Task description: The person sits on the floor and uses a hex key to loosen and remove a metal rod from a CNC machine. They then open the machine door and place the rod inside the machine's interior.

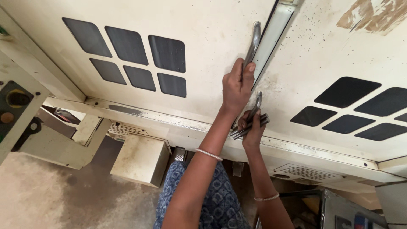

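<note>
Blue patterned cloth (212,199) sits below your forearms. Your left hand (237,87) grips the long door handle (253,42); your right hand (253,129), just beneath, clenches metal rods (250,126) by the neighbouring handle (257,103) — door-opening stage, I judge; next calls for a steady pull.

A long chromed door handle (253,44) stands nearly upright along the right edge of the cream left door panel (203,34), beside the seam between the two doors; its lower part is hidden in a grip. A shorter metal handle (257,104) sits at the left edge of the right door panel (322,55), near its bottom corner. Several thin dark steel rods (250,126) (bunched together, slanting up to the right) cross that handle's lower end.
</note>
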